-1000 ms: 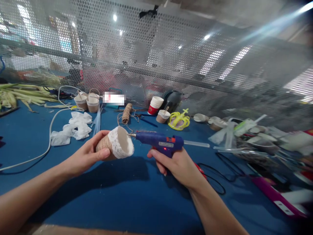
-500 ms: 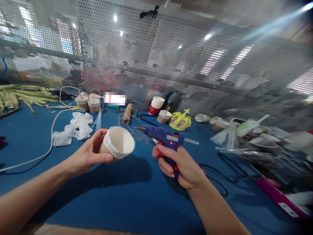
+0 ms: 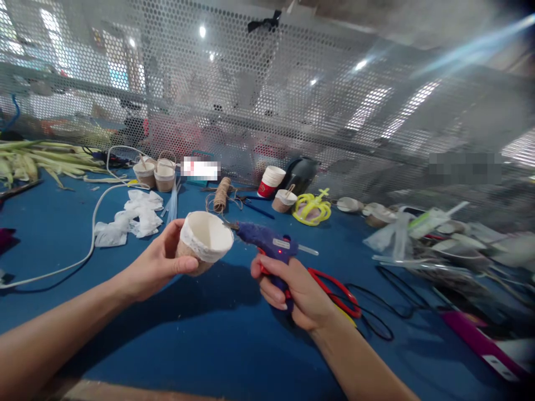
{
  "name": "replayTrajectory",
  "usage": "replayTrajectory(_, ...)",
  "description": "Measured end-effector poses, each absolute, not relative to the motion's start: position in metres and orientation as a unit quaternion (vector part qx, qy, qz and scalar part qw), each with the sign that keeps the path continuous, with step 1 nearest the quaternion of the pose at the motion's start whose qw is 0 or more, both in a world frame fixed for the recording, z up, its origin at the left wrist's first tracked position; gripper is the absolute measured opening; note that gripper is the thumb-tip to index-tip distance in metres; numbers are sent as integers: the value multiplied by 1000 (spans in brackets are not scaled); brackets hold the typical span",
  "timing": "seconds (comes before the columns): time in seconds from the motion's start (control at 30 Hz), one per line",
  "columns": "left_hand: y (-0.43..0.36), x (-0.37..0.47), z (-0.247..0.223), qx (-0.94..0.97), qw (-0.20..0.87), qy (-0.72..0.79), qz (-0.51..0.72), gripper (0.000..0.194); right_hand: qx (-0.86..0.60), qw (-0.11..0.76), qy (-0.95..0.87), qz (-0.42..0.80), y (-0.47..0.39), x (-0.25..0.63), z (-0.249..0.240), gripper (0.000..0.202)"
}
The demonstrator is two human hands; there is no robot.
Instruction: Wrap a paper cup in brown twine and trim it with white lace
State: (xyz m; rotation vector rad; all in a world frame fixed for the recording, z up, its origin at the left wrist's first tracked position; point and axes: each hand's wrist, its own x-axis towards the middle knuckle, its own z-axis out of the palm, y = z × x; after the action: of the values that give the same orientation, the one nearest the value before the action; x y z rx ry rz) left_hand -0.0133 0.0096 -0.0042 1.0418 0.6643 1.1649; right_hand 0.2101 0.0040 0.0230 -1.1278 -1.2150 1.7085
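Note:
My left hand (image 3: 169,262) is closed around a paper cup (image 3: 204,239) wrapped in burlap, with a white lace band below its rim. The cup tilts so its white inside faces right and up. My right hand (image 3: 286,284) grips a blue glue gun (image 3: 261,238) by the handle, a small red light glowing on its side. A clear glue stick (image 3: 308,250) pokes out of the gun's back. The nozzle is at the cup's right rim; whether it touches I cannot tell.
White lace (image 3: 129,220) lies left, near a white cable (image 3: 92,239). Behind stand burlap-wrapped cups (image 3: 165,177), a twine roll (image 3: 222,195), stacked paper cups (image 3: 271,181) and a yellow crown-shaped piece (image 3: 311,209). Red-handled scissors (image 3: 338,289) and a cluttered pile (image 3: 451,245) are right.
My right hand has brought the glue gun left, its nozzle now at the cup's rim. The red scissor handles have come into view. The cup has shifted slightly right and up.

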Motion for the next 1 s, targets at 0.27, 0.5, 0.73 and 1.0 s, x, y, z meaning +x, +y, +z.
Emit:
replayTrajectory(0.27,14,-14,-8,500,622,335,502,53,-556,325,-668,372,-1,217,29,29)
replayTrajectory(0.5,17,-14,-7,549,585,370,468,54,-584,259,-682,355,-2,217,33,25)
replayTrajectory(0.73,19,-18,-10,570,589,347,455,59,-547,280,-707,350,2,225,35,31)
replayTrajectory(1.0,20,-19,-10,571,581,354,460,60,-561,255,-693,375,1,227,35,27)
